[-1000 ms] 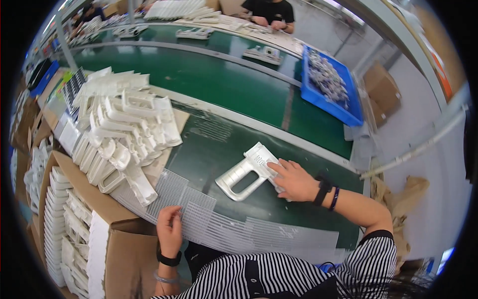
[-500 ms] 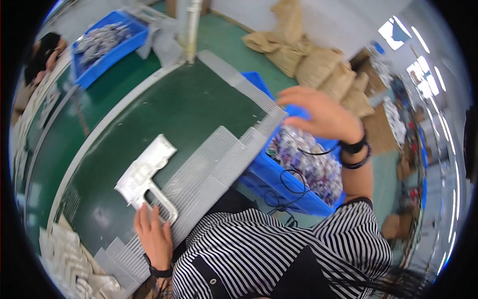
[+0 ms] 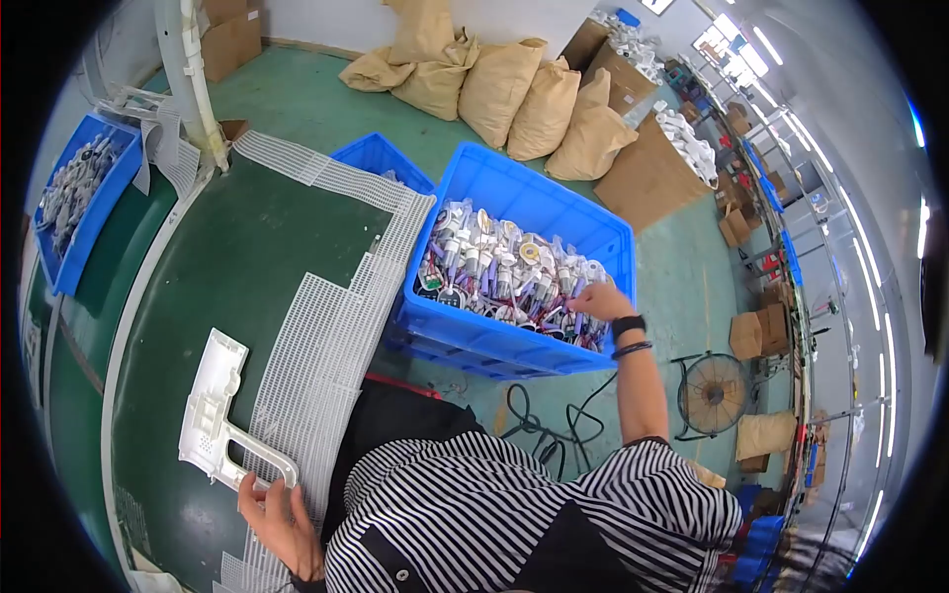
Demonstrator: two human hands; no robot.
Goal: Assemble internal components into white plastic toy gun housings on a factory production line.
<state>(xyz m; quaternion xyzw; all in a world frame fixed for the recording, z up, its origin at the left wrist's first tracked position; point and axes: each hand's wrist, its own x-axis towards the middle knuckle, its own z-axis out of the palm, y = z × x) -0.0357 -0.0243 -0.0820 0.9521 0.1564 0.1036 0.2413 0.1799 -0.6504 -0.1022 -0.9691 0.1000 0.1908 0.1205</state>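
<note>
A white plastic housing half (image 3: 215, 400), shaped like a pistol-grip tool, lies hollow side up on the green work surface (image 3: 287, 237). My left hand (image 3: 280, 529) holds the lower end of its looped handle between thumb and fingers. Over at the right, my right hand (image 3: 600, 300) reaches into a large blue bin (image 3: 494, 331), its fingertips drawn together at the parts inside. Those are motor assemblies (image 3: 504, 262) with wires, round white pieces and clear wrapping. Whatever the right fingertips pinch is too small to make out.
White mesh matting (image 3: 311, 366) edges the work surface. A smaller blue bin (image 3: 381, 158) stands behind the large one; another blue bin (image 3: 94, 212) of parts sits far left. Tan sacks (image 3: 499, 89) line the wall. Black cables (image 3: 549, 430) and a floor fan (image 3: 714, 393) are at right.
My view has turned rightward. My right hand has gone from above the bin's edge down into the parts. The left hand stays at the housing's handle, its grip now closer round it.
</note>
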